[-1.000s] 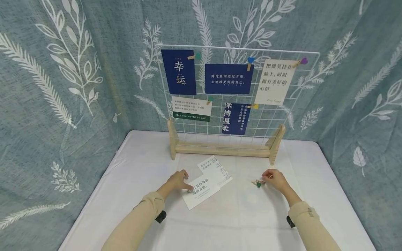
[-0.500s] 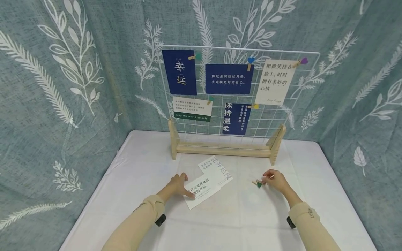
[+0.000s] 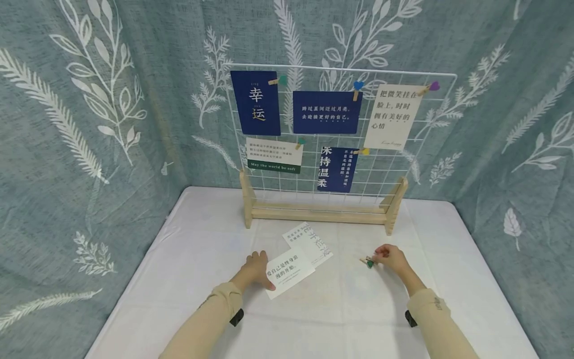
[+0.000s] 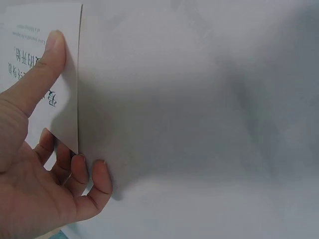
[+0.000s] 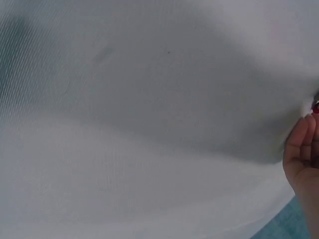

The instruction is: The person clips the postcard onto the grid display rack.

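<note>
In the head view my left hand [image 3: 254, 269] is at the left end of a white printed card [image 3: 291, 271]. The left wrist view shows the thumb across the card's face and the fingers curled at its edge, so the hand grips it. A second white card [image 3: 307, 239] lies partly under the first. On the right, my right hand [image 3: 391, 259] pinches a small clothespin; the right wrist view shows a bit of red [image 5: 315, 107] at its fingertips, mostly cut off. Beside them on the cloth lies a small wooden clothespin with a green heart [image 3: 369, 263].
Behind the cards stands a white wire grid [image 3: 309, 184] on a wooden base [image 3: 318, 215]. Several cards hang on it from heart clothespins, among them a blue card [image 3: 327, 113] and a cream card [image 3: 391, 117]. A patterned curtain [image 3: 134, 124] surrounds the white-covered table [image 3: 350, 319].
My left hand has shifted slightly down and turned round the card's left end, uncovering its text. The right hand has drawn back a little from the clothespins, its fingertips closed together.
</note>
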Demonstrator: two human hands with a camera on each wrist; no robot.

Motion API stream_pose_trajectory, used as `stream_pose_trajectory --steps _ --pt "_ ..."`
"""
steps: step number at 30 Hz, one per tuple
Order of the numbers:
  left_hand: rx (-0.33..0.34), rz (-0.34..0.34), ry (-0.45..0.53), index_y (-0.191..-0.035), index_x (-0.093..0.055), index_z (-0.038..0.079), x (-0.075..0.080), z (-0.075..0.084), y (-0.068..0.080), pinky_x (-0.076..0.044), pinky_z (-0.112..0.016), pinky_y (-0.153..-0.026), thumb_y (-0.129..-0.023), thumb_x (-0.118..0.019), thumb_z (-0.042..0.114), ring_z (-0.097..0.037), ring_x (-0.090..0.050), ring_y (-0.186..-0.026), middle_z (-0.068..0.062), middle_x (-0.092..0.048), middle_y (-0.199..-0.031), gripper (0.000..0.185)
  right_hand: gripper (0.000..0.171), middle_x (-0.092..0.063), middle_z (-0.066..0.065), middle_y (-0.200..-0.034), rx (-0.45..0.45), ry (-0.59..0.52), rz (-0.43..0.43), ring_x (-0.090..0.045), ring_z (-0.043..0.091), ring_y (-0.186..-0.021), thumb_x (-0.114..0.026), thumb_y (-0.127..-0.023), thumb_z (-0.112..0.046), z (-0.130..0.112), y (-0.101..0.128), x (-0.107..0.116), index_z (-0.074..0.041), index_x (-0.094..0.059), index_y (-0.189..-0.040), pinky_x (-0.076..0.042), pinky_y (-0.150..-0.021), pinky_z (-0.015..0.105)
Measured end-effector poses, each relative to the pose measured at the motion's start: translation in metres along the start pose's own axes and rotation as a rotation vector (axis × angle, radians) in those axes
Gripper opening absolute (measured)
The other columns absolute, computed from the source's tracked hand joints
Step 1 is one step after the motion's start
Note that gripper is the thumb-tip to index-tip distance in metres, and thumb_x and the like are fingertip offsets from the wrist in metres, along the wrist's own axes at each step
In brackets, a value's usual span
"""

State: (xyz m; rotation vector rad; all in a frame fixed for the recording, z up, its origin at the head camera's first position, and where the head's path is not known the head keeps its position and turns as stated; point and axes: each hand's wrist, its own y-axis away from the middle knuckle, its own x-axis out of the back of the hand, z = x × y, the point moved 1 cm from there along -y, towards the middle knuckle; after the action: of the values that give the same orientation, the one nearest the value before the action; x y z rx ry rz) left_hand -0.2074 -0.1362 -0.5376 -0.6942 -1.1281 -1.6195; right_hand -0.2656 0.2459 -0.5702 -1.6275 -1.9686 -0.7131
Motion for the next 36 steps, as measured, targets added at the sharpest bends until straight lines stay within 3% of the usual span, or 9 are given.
stream_pose_trajectory --steps 8,16,27,31,36 --pt "0.027 -0.013 -0.042 -0.121 -0.042 -0.009 0.007 0.006 -0.001 -0.047 -0.055 -0.090 -0.058 -0.090 0.017 -0.038 -0.048 -0.100 -0.025 -0.049 -0.106 0.083 0.029 -0.062 0.013 -0.081 -0.081 -0.041 0.011 -0.053 0.014 -0.073 -0.068 -0.083 -0.010 -0.004 -0.002 0.002 0.013 -0.060 -0.099 -0.042 -0.062 0.021" --pt "0.039 -0.012 -0.108 -0.127 -0.041 -0.007 0.000 0.005 -0.006 -0.045 -0.059 -0.091 -0.057 -0.091 0.022 -0.041 -0.049 -0.105 -0.027 -0.050 -0.112 0.091 0.025 -0.063 0.005 -0.076 -0.225 -0.149 0.065 -0.052 0.009 -0.067 -0.063 -0.087 -0.013 -0.001 0.006 0.001 0.011 -0.062 -0.096 -0.043 -0.059 0.020" --pt "0.025 0.007 -0.187 -0.128 -0.042 -0.001 0.000 0.011 -0.007 -0.050 -0.055 -0.085 -0.055 -0.091 0.027 -0.040 -0.056 -0.098 -0.024 -0.054 -0.109 0.093 0.031 -0.065 0.002 -0.077 -0.248 -0.223 0.092 -0.054 0.006 -0.068 -0.062 -0.089 -0.016 0.003 0.014 0.003 0.012 -0.060 -0.101 -0.044 -0.061 0.019" --pt "0.007 0.008 -0.143 -0.130 -0.040 -0.002 -0.003 0.007 -0.009 -0.050 -0.052 -0.087 -0.055 -0.091 0.025 -0.038 -0.057 -0.097 -0.024 -0.053 -0.111 0.094 0.028 -0.064 -0.003 -0.073 -0.229 -0.257 0.102 -0.054 0.002 -0.066 -0.064 -0.088 -0.012 0.006 0.013 0.002 0.013 -0.061 -0.100 -0.044 -0.061 0.017" --pt "-0.001 0.011 0.034 -0.120 -0.045 -0.004 -0.004 -0.001 -0.006 -0.052 -0.046 -0.081 -0.056 -0.090 0.014 -0.031 -0.053 -0.088 -0.020 -0.050 -0.105 0.080 0.028 -0.067 0.002 -0.079 -0.215 -0.279 0.100 -0.053 0.002 -0.069 -0.064 -0.087 -0.009 0.004 0.014 0.000 0.014 -0.060 -0.102 -0.043 -0.065 0.018"
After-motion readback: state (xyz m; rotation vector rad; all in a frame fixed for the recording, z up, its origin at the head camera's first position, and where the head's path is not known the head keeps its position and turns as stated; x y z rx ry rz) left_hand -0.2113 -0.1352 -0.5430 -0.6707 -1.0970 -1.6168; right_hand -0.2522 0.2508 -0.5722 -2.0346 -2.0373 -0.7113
